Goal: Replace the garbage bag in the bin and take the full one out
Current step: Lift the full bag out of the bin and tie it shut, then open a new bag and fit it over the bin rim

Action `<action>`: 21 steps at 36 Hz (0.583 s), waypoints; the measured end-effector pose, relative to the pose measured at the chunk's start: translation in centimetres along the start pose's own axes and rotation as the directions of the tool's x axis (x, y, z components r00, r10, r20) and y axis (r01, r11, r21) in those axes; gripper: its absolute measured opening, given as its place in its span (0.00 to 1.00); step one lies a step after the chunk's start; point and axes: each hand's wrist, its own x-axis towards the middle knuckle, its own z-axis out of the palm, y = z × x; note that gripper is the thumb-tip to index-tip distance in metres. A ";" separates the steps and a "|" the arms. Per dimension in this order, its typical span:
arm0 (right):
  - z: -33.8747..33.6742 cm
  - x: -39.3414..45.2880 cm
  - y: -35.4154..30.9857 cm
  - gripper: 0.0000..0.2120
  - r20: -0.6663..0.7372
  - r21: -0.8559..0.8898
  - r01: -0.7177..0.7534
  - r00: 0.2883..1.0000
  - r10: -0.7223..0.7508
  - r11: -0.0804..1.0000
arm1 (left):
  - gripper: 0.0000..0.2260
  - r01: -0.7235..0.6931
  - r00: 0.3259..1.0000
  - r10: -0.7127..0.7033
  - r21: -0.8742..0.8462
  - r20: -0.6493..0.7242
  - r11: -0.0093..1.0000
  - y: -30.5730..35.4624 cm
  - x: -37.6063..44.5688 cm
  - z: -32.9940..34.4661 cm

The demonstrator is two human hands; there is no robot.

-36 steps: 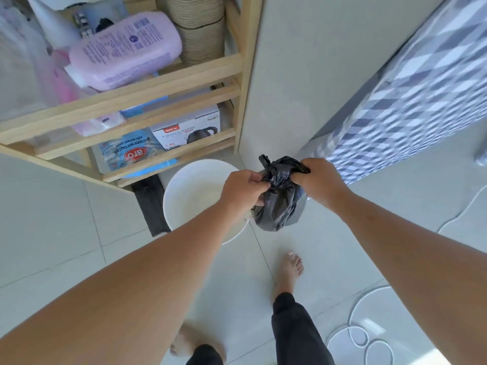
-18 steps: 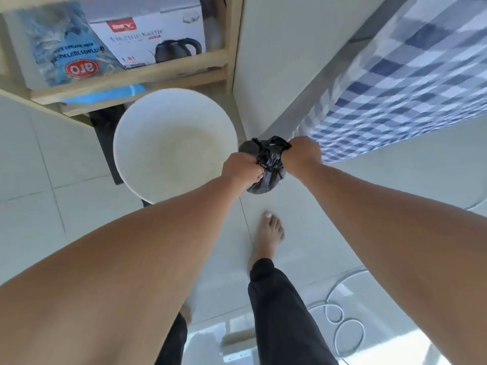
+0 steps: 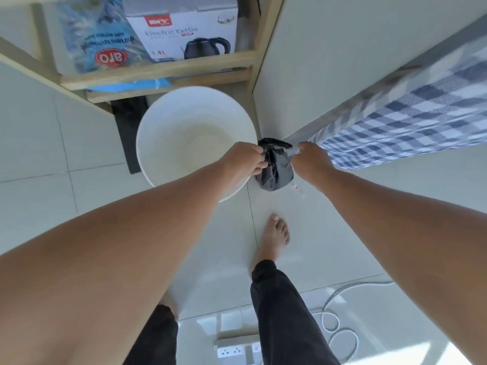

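Observation:
A small full black garbage bag point(image 3: 276, 169) hangs between my two hands, low over the tiled floor. My left hand point(image 3: 246, 160) grips its gathered top from the left, my right hand point(image 3: 309, 160) from the right. A round white bin point(image 3: 168, 133) stands on the floor just left of the bag, bare inside with no liner. My left forearm crosses the bin's near rim.
A wooden shelf point(image 3: 158, 72) behind the bin holds an electric kettle box point(image 3: 184, 35) and a blue packet point(image 3: 97, 38). A bed with a blue checked cover point(image 3: 411, 122) is on the right. A power strip point(image 3: 237, 350) and white cable point(image 3: 340, 327) lie by my feet.
The view has tilted down and closer, so the bin fills more of the frame. Both hands have kept hold of the bag's top and lowered it beside the bin.

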 end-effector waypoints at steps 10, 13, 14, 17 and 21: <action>3.0 -4.9 -8.6 0.21 -0.062 -0.036 0.232 0.970 -0.233 0.972 | 0.13 0.027 0.969 -0.048 -0.090 -0.241 0.996 1.8 -8.8 -11.6; 5.3 -6.5 -12.1 0.25 -0.010 -0.045 0.268 0.963 -0.269 0.962 | 0.10 0.035 0.958 -0.050 -0.059 -0.282 0.998 -0.6 -11.6 -16.6; 6.1 -7.1 -13.3 0.25 -0.004 -0.051 0.277 0.961 -0.278 0.959 | 0.08 0.044 0.954 -0.051 -0.031 -0.297 0.999 -1.5 -12.2 -18.3; 9.5 -8.6 -16.7 0.26 0.021 -0.037 0.296 0.955 -0.296 0.954 | 0.13 0.060 0.936 -0.073 -0.048 -0.343 0.997 -4.2 -14.0 -23.4; 13.4 -9.9 -20.0 0.26 0.071 -0.081 0.362 0.932 -0.357 0.929 | 0.12 0.061 0.926 -0.085 -0.076 -0.369 0.995 -8.4 -15.0 -28.5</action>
